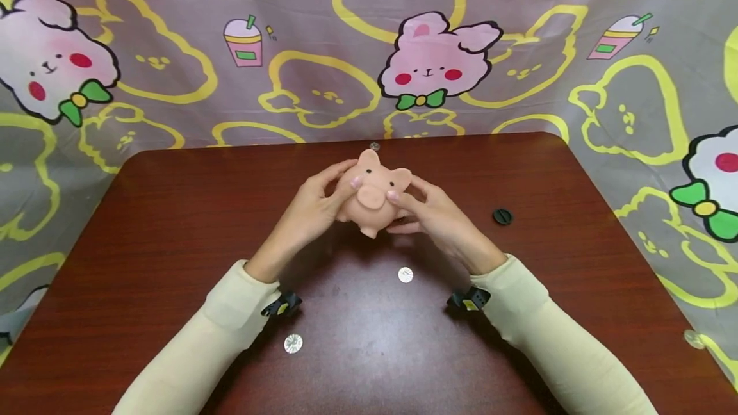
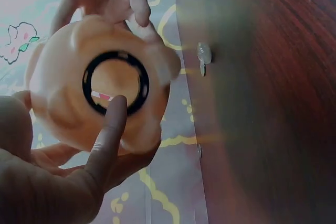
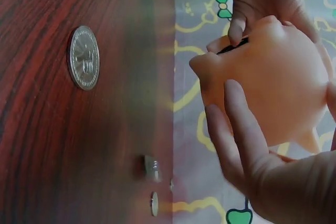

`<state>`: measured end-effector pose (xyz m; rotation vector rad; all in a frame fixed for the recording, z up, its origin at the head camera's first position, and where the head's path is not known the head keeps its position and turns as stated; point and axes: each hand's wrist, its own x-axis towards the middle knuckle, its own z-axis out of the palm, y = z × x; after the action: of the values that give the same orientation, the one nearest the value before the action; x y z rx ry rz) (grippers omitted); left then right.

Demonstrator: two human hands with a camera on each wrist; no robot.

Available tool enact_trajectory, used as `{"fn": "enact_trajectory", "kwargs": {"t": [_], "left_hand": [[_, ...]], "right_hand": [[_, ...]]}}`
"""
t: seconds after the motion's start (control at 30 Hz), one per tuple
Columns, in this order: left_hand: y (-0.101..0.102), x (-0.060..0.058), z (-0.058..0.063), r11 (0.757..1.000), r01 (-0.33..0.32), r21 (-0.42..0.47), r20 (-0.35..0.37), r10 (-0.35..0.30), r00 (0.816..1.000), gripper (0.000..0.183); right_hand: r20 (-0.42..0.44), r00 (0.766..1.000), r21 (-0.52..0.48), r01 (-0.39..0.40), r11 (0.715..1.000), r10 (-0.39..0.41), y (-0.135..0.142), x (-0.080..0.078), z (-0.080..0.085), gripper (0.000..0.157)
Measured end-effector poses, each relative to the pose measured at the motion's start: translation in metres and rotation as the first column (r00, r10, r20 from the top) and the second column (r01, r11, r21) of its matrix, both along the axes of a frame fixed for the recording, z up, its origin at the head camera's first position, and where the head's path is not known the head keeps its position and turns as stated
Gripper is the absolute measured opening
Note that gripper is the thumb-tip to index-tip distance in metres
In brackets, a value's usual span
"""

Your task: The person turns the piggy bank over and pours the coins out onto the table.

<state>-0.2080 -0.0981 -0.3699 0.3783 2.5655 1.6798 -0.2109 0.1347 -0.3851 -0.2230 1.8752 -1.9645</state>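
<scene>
A pink piggy bank [image 1: 371, 200] is held up above the table between both hands, its snout facing the head camera. My left hand [image 1: 311, 207] grips its left side, with the thumb on the face. My right hand [image 1: 435, 213] holds the opposite side, thumb near the snout. In the left wrist view, a round opening with a black ring [image 2: 86, 85] shows in the bank's underside. The left index fingertip [image 2: 119, 106] lies at that ring's edge. Something red and white [image 2: 102, 96] is visible inside. A black round plug [image 1: 503, 216] lies on the table to the right.
Silver coins lie scattered on the brown table [image 1: 173, 261]: one coin [image 1: 405, 275] below the bank, another coin [image 1: 293, 343] at front left, a small coin [image 1: 375, 146] at the back edge and a coin [image 1: 694, 339] at the right edge. A patterned curtain [image 1: 323, 31] stands behind.
</scene>
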Motion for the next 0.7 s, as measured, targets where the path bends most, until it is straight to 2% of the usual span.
{"fn": "enact_trajectory", "kwargs": {"t": [0.17,0.3,0.4,0.5,0.63,0.7], "left_hand": [[0.0010,0.0021,-0.0007,0.998,0.032,0.049,0.120,-0.038,0.992,0.054],[0.0008,0.0033,-0.0018,0.997,0.046,0.058,0.206,-0.057,0.977,0.056],[0.0006,0.0031,-0.0022,0.999,0.049,-0.008,0.206,-0.046,0.977,0.056],[0.0002,0.0024,-0.0024,0.995,0.042,-0.092,0.164,-0.026,0.986,0.057],[0.0000,0.0023,-0.0030,0.992,0.041,-0.116,0.156,-0.023,0.988,0.056],[-0.0006,0.0025,-0.0036,0.994,0.056,-0.096,0.171,-0.039,0.985,0.054]], "right_hand": [[0.053,0.998,0.031,0.028,0.999,-0.029,-0.0003,-0.0036,-0.0021,0.054],[0.093,0.996,0.081,0.008,0.997,-0.015,-0.0002,-0.0044,-0.0026,0.059],[0.116,0.993,0.115,-0.017,0.993,0.003,0.0003,-0.0038,-0.0023,0.063],[0.134,0.991,0.126,-0.033,0.991,0.016,0.0003,-0.0027,-0.0014,0.066],[0.149,0.988,0.129,-0.056,0.990,0.037,0.0006,-0.0018,-0.0018,0.068],[0.150,0.987,0.128,-0.078,0.989,0.059,0.0015,-0.0019,-0.0027,0.067]]}}
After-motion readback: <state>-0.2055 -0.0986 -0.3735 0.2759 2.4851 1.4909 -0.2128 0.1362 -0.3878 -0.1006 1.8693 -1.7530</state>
